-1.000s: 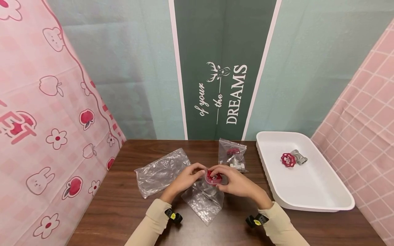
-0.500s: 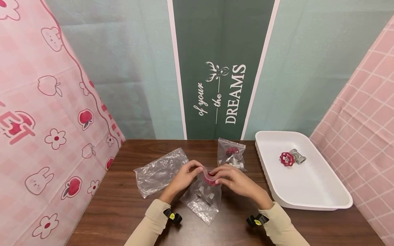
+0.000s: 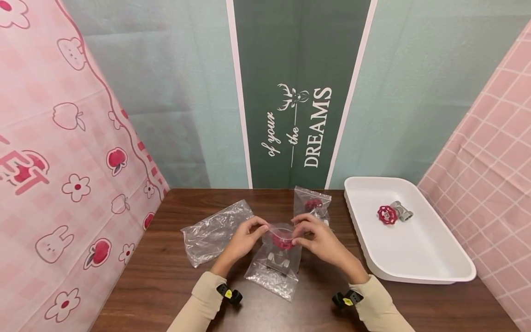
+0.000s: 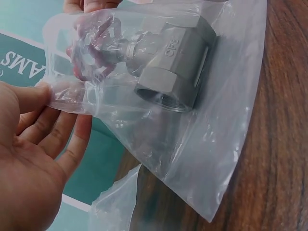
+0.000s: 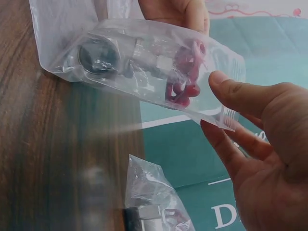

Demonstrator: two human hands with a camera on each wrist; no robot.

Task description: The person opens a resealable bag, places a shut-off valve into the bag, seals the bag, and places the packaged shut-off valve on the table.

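Note:
A clear zip bag (image 3: 271, 279) stands on the table between my hands, its mouth facing away from me. Inside it is a grey metal gate valve (image 4: 178, 57) with a red handwheel (image 3: 283, 241) close to the mouth. My left hand (image 3: 244, 237) pinches the left corner of the mouth between thumb and fingers. At the opposite corner, my right hand (image 3: 318, 239) has its thumb on the near side and its fingers along the edge, as the zip strip (image 5: 232, 91) shows in the right wrist view.
An empty-looking clear bag (image 3: 215, 233) lies flat on the left. Behind my right hand is another bagged valve (image 3: 313, 205). On the right, a white tray (image 3: 415, 258) holds an unbagged valve (image 3: 394, 214). Printed cloths hang at the back and sides.
My right fingers have moved off the red handwheel to the bag's right edge. The valve now shows plainly inside the bag, and my left hand has shifted slightly left, spreading the mouth.

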